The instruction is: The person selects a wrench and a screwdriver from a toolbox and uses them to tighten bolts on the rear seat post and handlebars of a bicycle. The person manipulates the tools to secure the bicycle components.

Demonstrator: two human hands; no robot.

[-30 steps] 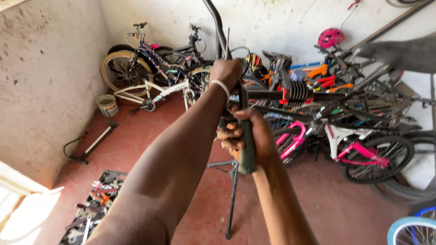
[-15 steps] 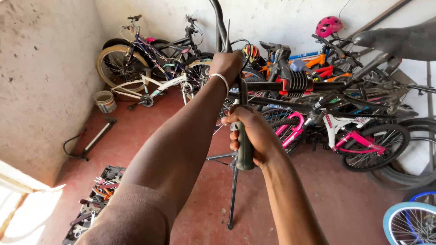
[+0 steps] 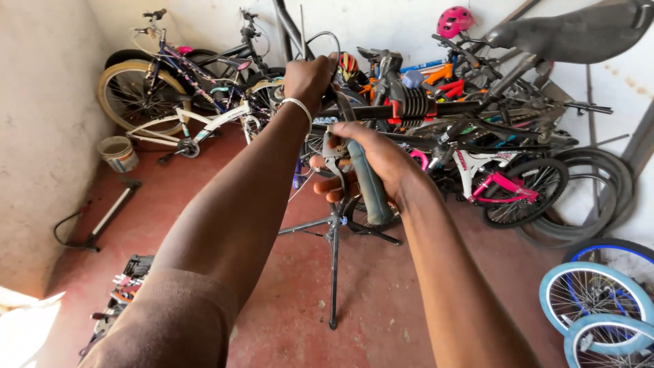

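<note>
Hands meet high over the red floor point(image 3: 272, 286) in your head view — the only view there is. Your left hand point(image 3: 308, 76), a pale band at its wrist, has its grip shut around a thin cable point(image 3: 325, 35) that loops up from the fist, just above the dark bike frame point(image 3: 381, 111) clamped on the repair stand point(image 3: 334, 272). Your right hand point(image 3: 371, 160) sits lower and nearer to you, its grip closed on the grey-green handle of a cutter point(image 3: 368, 184); the tool's metal head points up toward the left fist, and you cannot tell whether its blades touch the cable. A black saddle point(image 3: 572, 34) juts in at upper right. Behind stand parked bikes — a white one point(image 3: 204, 126) at left, a pink one point(image 3: 490, 180) at right — with a pink helmet point(image 3: 455, 20) above. A floor pump point(image 3: 102, 221) and a small bucket point(image 3: 118, 153) lie by the left wall; blue-rimmed wheels point(image 3: 599, 300) rest at lower right.
</note>
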